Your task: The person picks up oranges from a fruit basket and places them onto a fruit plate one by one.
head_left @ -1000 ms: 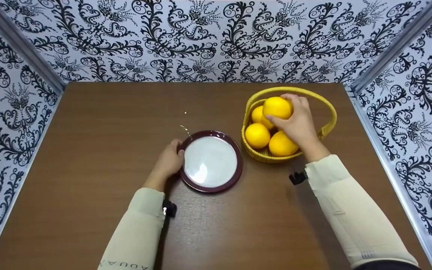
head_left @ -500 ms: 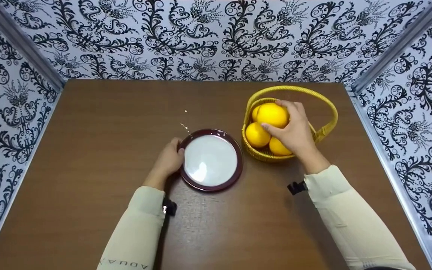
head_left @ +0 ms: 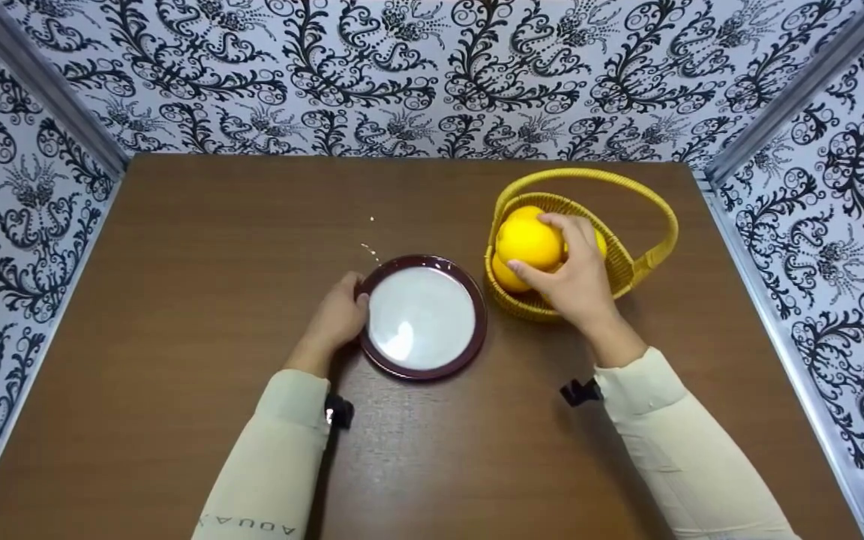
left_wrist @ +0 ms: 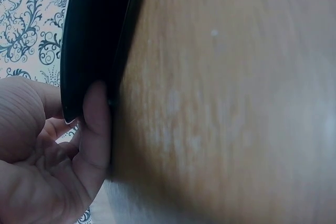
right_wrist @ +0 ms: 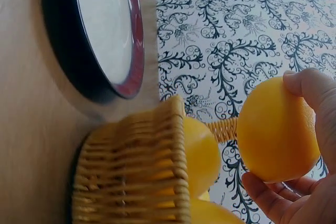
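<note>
My left hand [head_left: 340, 313] grips the left rim of a plate [head_left: 422, 319] with a white middle and a dark maroon border. In the left wrist view the thumb and fingers pinch the plate's dark edge [left_wrist: 94, 40], close over the table. My right hand [head_left: 578, 277] holds an orange [head_left: 528, 244] between thumb and fingers, above the yellow wicker basket [head_left: 526, 306]. From the right wrist view, the held orange [right_wrist: 278, 129] is above the basket's rim, with other oranges [right_wrist: 199, 156] inside. The hand hides part of the basket's contents in the head view.
The basket's tall arched handle [head_left: 589, 174] rises behind and to the right of the right hand. Small pale specks [head_left: 370, 251] mark the brown table [head_left: 252, 225] behind the plate. Patterned walls [head_left: 402, 75] enclose the table's back and sides.
My right hand has carried the orange left and slightly toward the front, from the basket's back to its left side. The left hand and plate have stayed in place.
</note>
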A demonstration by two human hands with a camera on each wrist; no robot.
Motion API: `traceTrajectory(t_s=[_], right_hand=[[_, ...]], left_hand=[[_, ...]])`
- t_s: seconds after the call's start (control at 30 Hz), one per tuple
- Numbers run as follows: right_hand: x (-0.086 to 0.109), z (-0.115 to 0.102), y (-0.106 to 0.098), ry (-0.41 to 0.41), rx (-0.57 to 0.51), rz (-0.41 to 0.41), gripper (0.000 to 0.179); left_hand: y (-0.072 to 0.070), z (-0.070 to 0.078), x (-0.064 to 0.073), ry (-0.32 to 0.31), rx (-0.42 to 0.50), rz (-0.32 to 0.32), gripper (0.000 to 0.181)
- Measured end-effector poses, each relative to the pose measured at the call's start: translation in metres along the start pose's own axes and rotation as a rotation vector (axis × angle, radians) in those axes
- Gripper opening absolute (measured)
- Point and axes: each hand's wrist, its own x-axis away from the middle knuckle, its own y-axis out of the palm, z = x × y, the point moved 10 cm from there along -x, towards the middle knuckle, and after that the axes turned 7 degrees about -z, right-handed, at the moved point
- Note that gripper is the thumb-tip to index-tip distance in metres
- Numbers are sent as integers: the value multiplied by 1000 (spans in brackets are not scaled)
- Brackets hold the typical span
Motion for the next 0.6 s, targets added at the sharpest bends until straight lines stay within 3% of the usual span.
traceTrajectory(t_s=[0.6], right_hand=[[20,-7,36,-13,-154,-3,73]], left_hand=[[1,-3,-1,-31,-16,-20,31]])
